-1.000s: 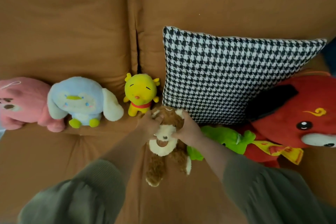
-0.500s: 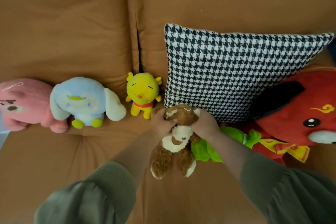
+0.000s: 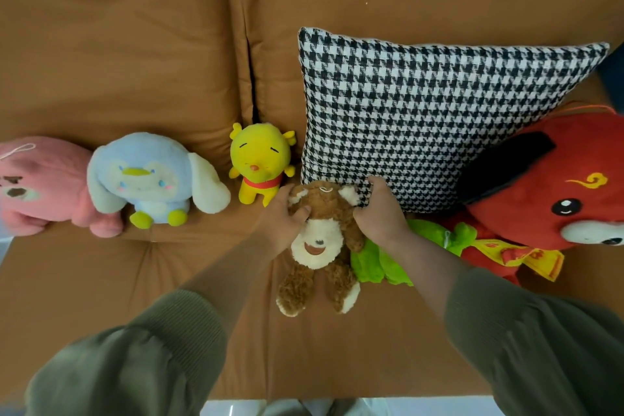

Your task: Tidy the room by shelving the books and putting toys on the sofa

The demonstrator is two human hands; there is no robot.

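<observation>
A brown teddy bear (image 3: 320,240) with a cream muzzle lies on the seat of the orange-brown sofa (image 3: 135,280), its head against the bottom edge of a black-and-white houndstooth cushion (image 3: 432,118). My left hand (image 3: 287,219) grips the left side of the bear's head, thumb across its brow. My right hand (image 3: 381,209) grips the right side by the ear. The bear's legs point toward me.
Along the sofa back sit a pink plush (image 3: 40,186), a pale blue plush with floppy ears (image 3: 148,179) and a small yellow plush (image 3: 260,162). A green plush (image 3: 398,257) and a big red plush (image 3: 553,192) lie to the right. Pale floor (image 3: 304,407) shows below.
Both hands have shifted the bear slightly right and back, up against the cushion, and its face has turned upward toward me. The other toys stay put.
</observation>
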